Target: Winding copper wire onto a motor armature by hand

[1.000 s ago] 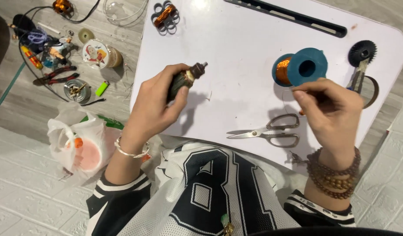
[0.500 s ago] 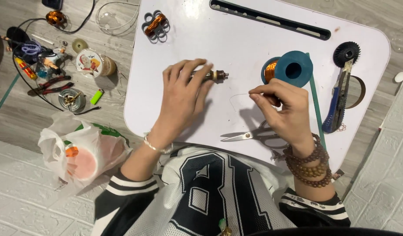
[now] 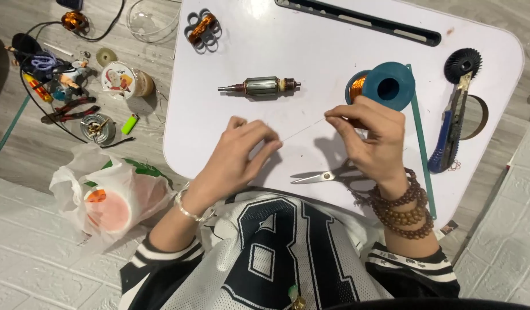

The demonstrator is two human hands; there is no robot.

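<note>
A thin strand of wire (image 3: 302, 130) is stretched between my two hands over the white table (image 3: 311, 51). My left hand (image 3: 239, 152) pinches its near end with closed fingers. My right hand (image 3: 371, 135) pinches the far end, just in front of a blue spool of copper wire (image 3: 385, 87). A motor armature (image 3: 260, 86) lies on the table beyond my left hand, untouched. Scissors (image 3: 328, 175) lie by my right wrist.
A utility knife (image 3: 449, 135), a black toothed wheel (image 3: 463, 62), a long black bar (image 3: 357, 20) and a copper coil (image 3: 200, 28) rest on the table. On the floor to the left are pliers (image 3: 67, 110), a lighter (image 3: 130, 123), a tin (image 3: 97, 127), a plastic bag (image 3: 101, 195).
My left hand has set the armature down on the table and let go of it. Both hands now hold the wire, pulled taut between them.
</note>
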